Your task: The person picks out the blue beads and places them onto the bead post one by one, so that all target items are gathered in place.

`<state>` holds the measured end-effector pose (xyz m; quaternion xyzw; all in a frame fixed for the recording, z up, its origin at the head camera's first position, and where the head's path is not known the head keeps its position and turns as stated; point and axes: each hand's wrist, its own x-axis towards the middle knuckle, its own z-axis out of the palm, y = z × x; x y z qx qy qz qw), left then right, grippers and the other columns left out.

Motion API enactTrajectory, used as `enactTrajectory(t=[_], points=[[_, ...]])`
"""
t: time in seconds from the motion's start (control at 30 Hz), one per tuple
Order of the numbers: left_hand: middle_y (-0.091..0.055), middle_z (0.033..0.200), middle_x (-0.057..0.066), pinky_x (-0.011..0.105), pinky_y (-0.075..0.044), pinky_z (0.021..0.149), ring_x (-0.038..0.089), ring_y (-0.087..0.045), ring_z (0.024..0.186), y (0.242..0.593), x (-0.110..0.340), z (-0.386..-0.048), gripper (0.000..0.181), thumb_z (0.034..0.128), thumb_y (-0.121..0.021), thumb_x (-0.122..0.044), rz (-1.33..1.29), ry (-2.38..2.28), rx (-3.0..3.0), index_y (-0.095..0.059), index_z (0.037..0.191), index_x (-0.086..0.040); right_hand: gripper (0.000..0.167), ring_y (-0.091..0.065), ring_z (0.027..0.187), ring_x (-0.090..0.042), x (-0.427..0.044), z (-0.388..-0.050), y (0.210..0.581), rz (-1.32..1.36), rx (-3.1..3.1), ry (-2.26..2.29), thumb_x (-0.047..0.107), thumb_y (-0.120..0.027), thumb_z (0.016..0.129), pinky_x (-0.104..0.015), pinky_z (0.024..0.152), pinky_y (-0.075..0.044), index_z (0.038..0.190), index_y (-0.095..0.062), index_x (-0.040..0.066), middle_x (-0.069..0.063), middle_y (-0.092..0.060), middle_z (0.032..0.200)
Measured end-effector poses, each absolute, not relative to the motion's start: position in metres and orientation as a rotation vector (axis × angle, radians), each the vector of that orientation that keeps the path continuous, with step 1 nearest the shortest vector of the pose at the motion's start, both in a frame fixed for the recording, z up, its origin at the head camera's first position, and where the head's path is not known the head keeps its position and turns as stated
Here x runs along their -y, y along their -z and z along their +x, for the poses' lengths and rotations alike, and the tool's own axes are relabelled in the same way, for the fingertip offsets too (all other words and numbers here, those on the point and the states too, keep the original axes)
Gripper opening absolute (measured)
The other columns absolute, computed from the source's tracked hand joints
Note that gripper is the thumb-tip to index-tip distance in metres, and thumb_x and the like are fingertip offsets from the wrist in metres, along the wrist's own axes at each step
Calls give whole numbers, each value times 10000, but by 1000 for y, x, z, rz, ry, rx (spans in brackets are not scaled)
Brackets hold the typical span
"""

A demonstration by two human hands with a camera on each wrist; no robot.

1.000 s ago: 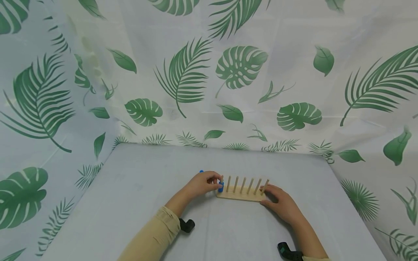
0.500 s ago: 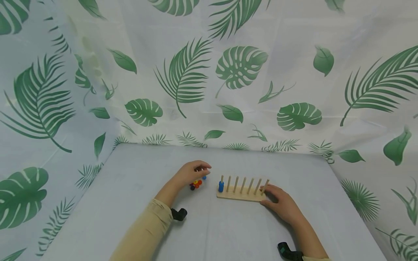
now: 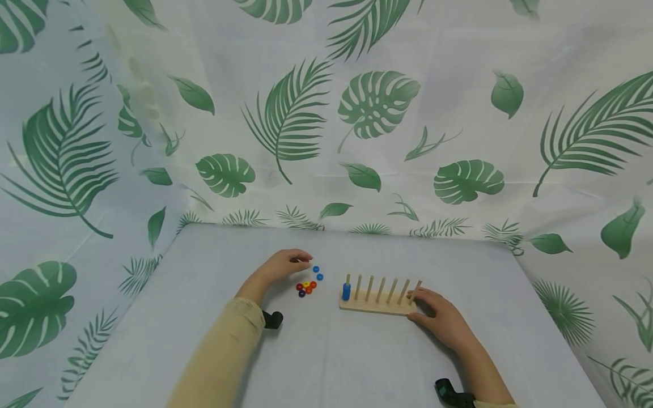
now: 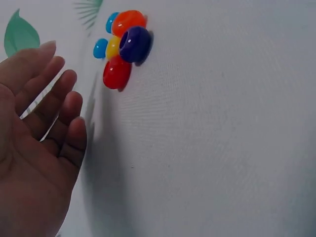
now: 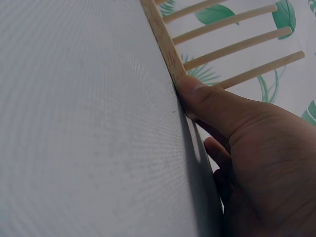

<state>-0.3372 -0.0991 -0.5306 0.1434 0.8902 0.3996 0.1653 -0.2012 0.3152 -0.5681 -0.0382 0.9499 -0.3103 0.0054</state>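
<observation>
A wooden peg board [image 3: 377, 306] with a row of upright pegs lies on the table. Blue beads [image 3: 346, 292] are stacked on its leftmost peg; the other pegs carry none. My right hand [image 3: 441, 318] grips the board's right end, and in the right wrist view its thumb [image 5: 212, 101] presses the board's edge. My left hand [image 3: 283, 265] hovers beside the loose beads with its fingers loosely extended and nothing held. Two loose blue beads [image 3: 319, 277] lie near its fingertips. Closer to me are a dark purple bead [image 4: 135, 44], a red bead [image 4: 117, 72], a yellow bead [image 3: 306, 284] and orange beads [image 3: 313, 285].
A white cloth covers the table [image 3: 357, 362]. Leaf-printed white curtains [image 3: 377, 170] hang behind it and at both sides. Black devices are strapped at the left wrist [image 3: 273, 320] and right wrist [image 3: 451, 394].
My left hand has let go at the blue beads on the leftmost peg and moved left, back over the loose beads, uncovering them. The right hand keeps its place on the board.
</observation>
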Motion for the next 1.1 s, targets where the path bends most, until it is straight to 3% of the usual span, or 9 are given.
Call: enactTrajectory(t=[0.47,0.77,1.1], points=[[-641,1286,3,432,-414,1088,219,-555,1227,541,88,-344,301,929,-678,-275,425,-1020,-2575,-692,1229,-249,490,-377,1407,-426,-316,-199,569,-128,-2969,1002,438,-755,835,-633,1115,-282,1263,-625,237,-147,-484,1488],[-635,1167,4,429,-447,1031,194,-575,1108,546,83,-344,240,903,-696,-185,509,-1016,-2601,-741,1135,-229,489,-372,1408,-431,-315,-199,568,-118,-2965,1006,447,-750,837,-638,1113,-278,1260,-625,235,-153,-478,1492],[-635,1154,4,426,-429,1060,200,-573,1119,548,80,-346,198,888,-717,-215,518,-935,-2653,-729,1086,-218,503,-367,1410,-434,-315,-198,566,-110,-2961,998,449,-749,837,-640,1112,-278,1271,-621,230,-154,-469,1500]])
